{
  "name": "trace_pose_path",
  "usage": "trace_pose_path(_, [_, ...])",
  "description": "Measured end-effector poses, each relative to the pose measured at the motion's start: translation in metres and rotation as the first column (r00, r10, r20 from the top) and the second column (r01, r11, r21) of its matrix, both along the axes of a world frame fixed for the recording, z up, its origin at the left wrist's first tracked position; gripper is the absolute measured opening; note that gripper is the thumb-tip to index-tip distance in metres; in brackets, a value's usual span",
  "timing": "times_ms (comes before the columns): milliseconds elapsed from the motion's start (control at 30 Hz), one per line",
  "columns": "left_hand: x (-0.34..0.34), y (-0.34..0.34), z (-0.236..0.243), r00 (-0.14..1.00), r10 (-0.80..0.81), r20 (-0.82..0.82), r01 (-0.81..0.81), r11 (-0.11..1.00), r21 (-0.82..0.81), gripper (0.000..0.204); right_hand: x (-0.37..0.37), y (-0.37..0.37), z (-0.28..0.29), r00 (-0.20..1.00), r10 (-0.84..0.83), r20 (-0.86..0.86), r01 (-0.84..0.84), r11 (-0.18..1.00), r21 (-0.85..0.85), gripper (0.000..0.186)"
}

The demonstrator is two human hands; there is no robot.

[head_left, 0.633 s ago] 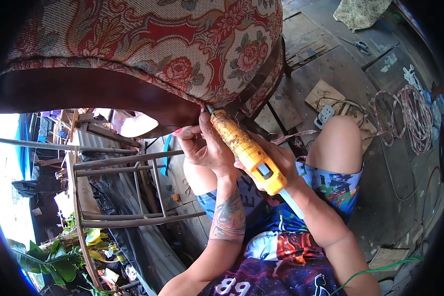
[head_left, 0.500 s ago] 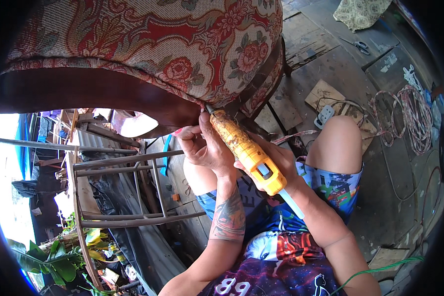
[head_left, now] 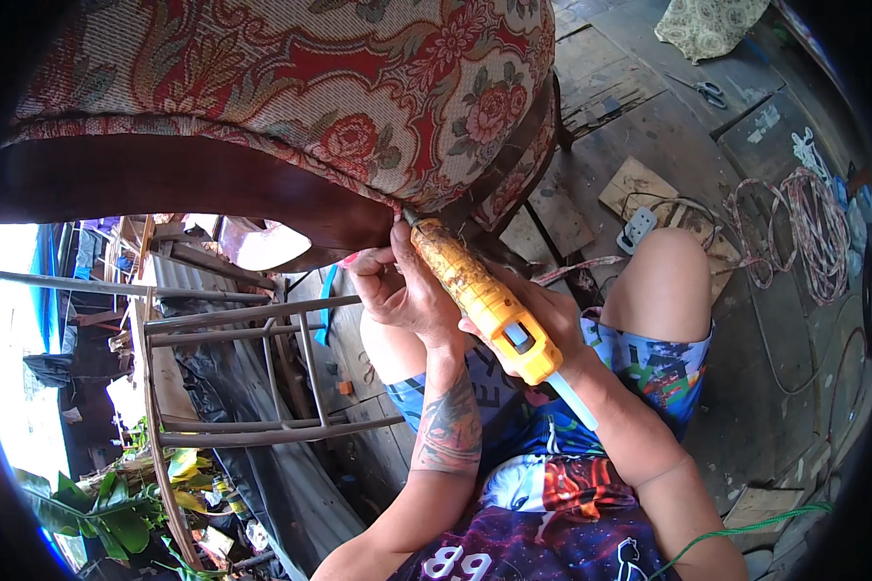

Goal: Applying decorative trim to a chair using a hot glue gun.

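The glue gun (head_left: pixel 475 286), yellow and with brown stains on its front part, is in the right hand (head_left: pixel 558 312), held slantwise over the lap of the person. Its metal nozzle (head_left: pixel 411 215) points up and toward the left, to the lower edge of the flowered fabric (head_left: pixel 349 82); whether the tip touches the cloth or stays just beside it, I cannot tell. A pale glue stick (head_left: pixel 576 401) comes out from the rear end, above the right forearm.

The fingers of the right hand are closed around the body of the gun, but most of them are hidden behind it, so I cannot tell how the trigger is pressed.

The left hand (head_left: pixel 412 290) is just beside the nozzle. Its thumb is stretched upward, with the tip at the fabric edge, and the other fingers are bent, the nearest one close to the thumb. Whether they pinch a piece of the edge, I cannot tell.

The fabric covers an upholstered chair with a dark wooden rail (head_left: pixel 194 179) under the cloth edge. On the floor, to the right, are a white power strip (head_left: pixel 638 229), a heap of rope (head_left: pixel 816 237) and, farther away, scissors (head_left: pixel 711 93).
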State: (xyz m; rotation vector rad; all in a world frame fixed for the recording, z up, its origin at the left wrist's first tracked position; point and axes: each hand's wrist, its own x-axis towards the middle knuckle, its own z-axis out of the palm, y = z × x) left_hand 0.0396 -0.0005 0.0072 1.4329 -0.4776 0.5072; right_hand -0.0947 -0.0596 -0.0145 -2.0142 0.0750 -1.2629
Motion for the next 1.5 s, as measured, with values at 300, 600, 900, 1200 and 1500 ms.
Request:
trace_pose_path(300, [-0.004,-0.002,0.003,1.0,-0.005,-0.027,0.005,1.0,-0.013,0.027,0.001,0.0,-0.003,0.999,-0.033,-0.003,0.033,0.998,-0.049,0.052])
trace_pose_path(600, [-0.002,-0.001,-0.001,1.0,-0.014,-0.009,0.014,1.0,-0.014,0.028,0.0,0.0,-0.005,1.0,0.014,-0.001,-0.014,1.0,-0.011,0.056])
trace_pose_path(900, [-0.001,-0.002,-0.001,1.0,-0.012,-0.015,0.011,0.999,-0.035,0.028,0.0,0.0,-0.005,1.0,-0.011,0.027,0.011,1.0,-0.003,0.049])
trace_pose_path(1200, [-0.003,-0.001,0.002,0.999,-0.017,-0.05,0.016,1.0,-0.027,0.028,0.004,0.005,-0.013,0.999,-0.037,0.011,0.036,0.998,0.045,0.046])
trace_pose_path(1500, [-0.004,-0.004,0.002,0.999,-0.034,-0.007,0.034,0.998,-0.052,0.027,0.003,0.004,-0.005,0.999,-0.047,0.028,0.046,0.998,0.036,0.043])
